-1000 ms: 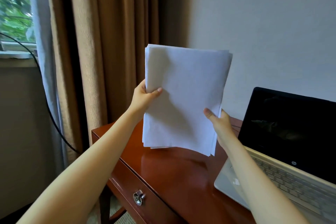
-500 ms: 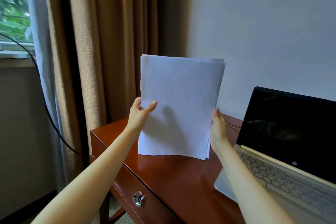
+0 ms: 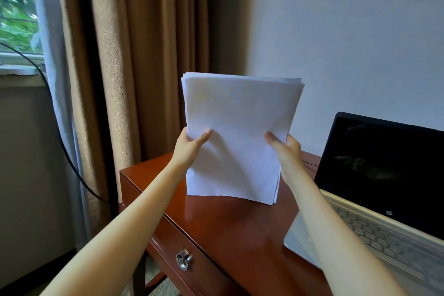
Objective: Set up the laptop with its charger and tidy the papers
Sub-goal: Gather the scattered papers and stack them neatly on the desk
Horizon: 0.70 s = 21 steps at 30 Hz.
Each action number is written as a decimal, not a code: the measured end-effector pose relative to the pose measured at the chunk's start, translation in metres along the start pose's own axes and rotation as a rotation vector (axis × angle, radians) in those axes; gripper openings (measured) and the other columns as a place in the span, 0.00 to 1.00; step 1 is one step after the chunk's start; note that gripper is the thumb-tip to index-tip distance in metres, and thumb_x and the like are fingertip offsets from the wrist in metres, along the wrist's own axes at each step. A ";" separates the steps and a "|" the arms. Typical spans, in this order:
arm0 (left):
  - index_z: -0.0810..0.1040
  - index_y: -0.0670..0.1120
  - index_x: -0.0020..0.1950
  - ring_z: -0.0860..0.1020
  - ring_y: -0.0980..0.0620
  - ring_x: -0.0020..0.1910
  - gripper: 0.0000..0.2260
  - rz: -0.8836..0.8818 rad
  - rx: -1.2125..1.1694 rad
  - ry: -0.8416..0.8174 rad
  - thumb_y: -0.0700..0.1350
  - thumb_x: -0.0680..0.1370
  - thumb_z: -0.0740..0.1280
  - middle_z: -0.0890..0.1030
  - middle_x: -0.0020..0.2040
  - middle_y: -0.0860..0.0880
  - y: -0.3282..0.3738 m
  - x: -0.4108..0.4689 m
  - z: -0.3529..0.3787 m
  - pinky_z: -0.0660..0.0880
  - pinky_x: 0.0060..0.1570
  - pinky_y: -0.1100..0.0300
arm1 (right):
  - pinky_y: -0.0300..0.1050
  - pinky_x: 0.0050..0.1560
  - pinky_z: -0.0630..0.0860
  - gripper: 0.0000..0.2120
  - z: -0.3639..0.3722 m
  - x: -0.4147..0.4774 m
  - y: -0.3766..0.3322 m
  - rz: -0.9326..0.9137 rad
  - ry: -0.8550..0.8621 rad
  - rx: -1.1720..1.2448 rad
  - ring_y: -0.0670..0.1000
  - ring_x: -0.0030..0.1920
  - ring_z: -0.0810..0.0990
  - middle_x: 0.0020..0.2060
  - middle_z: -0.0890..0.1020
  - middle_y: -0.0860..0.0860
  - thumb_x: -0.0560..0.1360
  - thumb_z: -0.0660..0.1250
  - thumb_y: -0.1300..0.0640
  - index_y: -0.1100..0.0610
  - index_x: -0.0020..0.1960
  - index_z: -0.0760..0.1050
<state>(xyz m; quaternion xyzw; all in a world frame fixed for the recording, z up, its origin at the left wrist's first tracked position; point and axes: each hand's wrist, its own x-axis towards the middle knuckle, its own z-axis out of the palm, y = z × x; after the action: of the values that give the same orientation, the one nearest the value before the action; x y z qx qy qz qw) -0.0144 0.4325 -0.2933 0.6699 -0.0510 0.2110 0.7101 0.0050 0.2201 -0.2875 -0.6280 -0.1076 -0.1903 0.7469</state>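
- You hold the stack of papers (image 3: 240, 137) upright, left of the laptop (image 3: 384, 168), above the bare tabletop (image 3: 228, 226). Its lower edge sits at the wood or just above it; I cannot tell whether it touches.
- Your left hand (image 3: 189, 149) grips the side edge farther from the laptop, with the thumb across the front sheet and the fingers hidden behind.
- Your right hand (image 3: 287, 151) pinches the side edge nearer the laptop in the same way.
- The sheets are not square. Staggered edges show at the top corner nearer the laptop and at the lower corner on that side.
- The step in hand looks like jogging the stack even.
- To do it well, loosen both thumbs so the sheets can slide. A tight pinch locks the offsets in.
- Let the lower edge drop onto the tabletop and tap it a few times, keeping the stack vertical.
- Then turn the stack onto a long edge and tap again, since the side edges look uneven too.
- Keep the stack clear of the laptop's open, dark screen while you tap.
- A thin dark cable (image 3: 310, 163) lies on the tabletop just left of the laptop, behind your right hand. Whether it is the charger lead, or plugged in, I cannot tell.
- Once the stack is square, lay it flat on the bare wood left of the laptop.
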 end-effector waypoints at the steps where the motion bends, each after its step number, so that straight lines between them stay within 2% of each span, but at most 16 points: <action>1: 0.71 0.45 0.65 0.78 0.50 0.52 0.19 -0.019 0.030 -0.012 0.48 0.76 0.68 0.79 0.56 0.49 -0.001 0.001 -0.001 0.76 0.52 0.57 | 0.34 0.51 0.75 0.15 0.003 -0.001 -0.003 0.011 0.013 0.009 0.49 0.52 0.78 0.54 0.80 0.54 0.75 0.67 0.63 0.63 0.61 0.74; 3: 0.73 0.45 0.62 0.80 0.51 0.49 0.15 -0.071 0.061 -0.093 0.45 0.76 0.68 0.80 0.55 0.47 -0.006 -0.001 -0.008 0.78 0.48 0.59 | 0.32 0.48 0.74 0.14 0.004 -0.001 -0.002 0.033 0.068 0.056 0.47 0.48 0.78 0.48 0.80 0.50 0.75 0.66 0.63 0.64 0.61 0.74; 5: 0.76 0.47 0.53 0.81 0.54 0.43 0.08 -0.156 0.095 -0.203 0.44 0.75 0.69 0.81 0.52 0.46 -0.013 -0.007 -0.017 0.79 0.41 0.65 | 0.32 0.45 0.74 0.12 0.005 0.001 -0.001 0.067 0.131 0.111 0.46 0.45 0.77 0.43 0.79 0.47 0.75 0.67 0.62 0.62 0.58 0.75; 7: 0.78 0.49 0.48 0.81 0.51 0.44 0.04 -0.216 0.187 -0.242 0.47 0.74 0.70 0.81 0.49 0.47 -0.024 -0.013 -0.026 0.78 0.41 0.63 | 0.42 0.55 0.75 0.13 0.003 0.004 -0.001 0.131 0.195 0.179 0.51 0.51 0.77 0.48 0.80 0.51 0.75 0.68 0.61 0.62 0.58 0.75; 8: 0.78 0.50 0.47 0.80 0.50 0.44 0.05 -0.233 0.198 -0.212 0.48 0.74 0.70 0.81 0.49 0.46 -0.028 -0.014 -0.031 0.78 0.42 0.61 | 0.47 0.61 0.73 0.15 0.000 0.007 0.001 0.173 0.237 0.211 0.53 0.55 0.76 0.52 0.79 0.52 0.75 0.69 0.59 0.61 0.59 0.75; 10: 0.77 0.48 0.46 0.80 0.51 0.41 0.04 -0.271 0.068 -0.092 0.47 0.75 0.69 0.80 0.49 0.45 -0.032 -0.016 -0.038 0.78 0.40 0.61 | 0.53 0.66 0.70 0.20 -0.002 0.009 0.005 0.236 0.275 0.285 0.54 0.61 0.75 0.57 0.78 0.52 0.73 0.71 0.54 0.59 0.62 0.74; 12: 0.77 0.47 0.47 0.82 0.53 0.36 0.01 -0.303 -0.218 0.005 0.43 0.76 0.67 0.81 0.47 0.46 -0.031 -0.016 -0.038 0.80 0.36 0.63 | 0.57 0.65 0.70 0.29 -0.002 0.008 0.013 0.271 0.242 0.406 0.54 0.63 0.75 0.61 0.78 0.51 0.61 0.78 0.44 0.53 0.59 0.77; 13: 0.77 0.46 0.48 0.83 0.54 0.36 0.02 -0.298 -0.321 0.014 0.42 0.77 0.66 0.81 0.47 0.47 -0.027 -0.018 -0.034 0.80 0.36 0.63 | 0.58 0.64 0.70 0.33 -0.001 0.008 0.018 0.300 0.233 0.458 0.54 0.63 0.75 0.61 0.78 0.50 0.54 0.80 0.40 0.49 0.56 0.78; 14: 0.77 0.47 0.51 0.83 0.53 0.40 0.04 -0.282 -0.369 0.001 0.42 0.77 0.65 0.81 0.48 0.48 -0.024 -0.020 -0.028 0.80 0.39 0.61 | 0.58 0.62 0.72 0.29 0.003 0.003 0.020 0.321 0.205 0.523 0.53 0.61 0.77 0.59 0.80 0.49 0.56 0.79 0.40 0.48 0.55 0.78; 16: 0.75 0.47 0.56 0.80 0.50 0.46 0.07 -0.235 -0.357 -0.028 0.42 0.78 0.64 0.80 0.50 0.49 -0.017 -0.024 -0.010 0.77 0.46 0.55 | 0.53 0.51 0.78 0.10 0.010 -0.009 0.023 0.328 0.114 0.616 0.51 0.51 0.81 0.49 0.84 0.49 0.74 0.67 0.51 0.51 0.54 0.77; 17: 0.73 0.47 0.57 0.79 0.50 0.46 0.08 -0.205 -0.341 -0.007 0.41 0.78 0.64 0.79 0.50 0.50 -0.013 -0.025 -0.002 0.76 0.48 0.55 | 0.50 0.46 0.80 0.06 0.010 -0.015 0.026 0.326 0.045 0.631 0.50 0.47 0.83 0.44 0.85 0.49 0.76 0.64 0.56 0.52 0.51 0.78; 19: 0.72 0.46 0.58 0.78 0.52 0.43 0.10 -0.149 -0.309 0.094 0.38 0.78 0.64 0.79 0.48 0.49 -0.006 -0.023 0.003 0.75 0.45 0.58 | 0.46 0.43 0.82 0.06 0.002 -0.024 0.031 0.331 -0.056 0.635 0.50 0.42 0.84 0.41 0.85 0.50 0.68 0.68 0.59 0.54 0.44 0.81; 21: 0.73 0.44 0.57 0.78 0.52 0.41 0.10 -0.115 -0.251 0.144 0.36 0.77 0.65 0.79 0.47 0.48 -0.003 -0.018 -0.008 0.77 0.40 0.59 | 0.47 0.46 0.81 0.15 -0.017 -0.027 0.033 0.324 -0.055 0.664 0.50 0.43 0.84 0.44 0.85 0.51 0.61 0.73 0.59 0.54 0.47 0.80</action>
<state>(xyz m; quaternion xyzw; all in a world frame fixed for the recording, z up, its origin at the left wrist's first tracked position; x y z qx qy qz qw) -0.0309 0.4358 -0.3028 0.5610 0.0126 0.2095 0.8008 -0.0067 0.2115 -0.3309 -0.3651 -0.0825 -0.0072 0.9273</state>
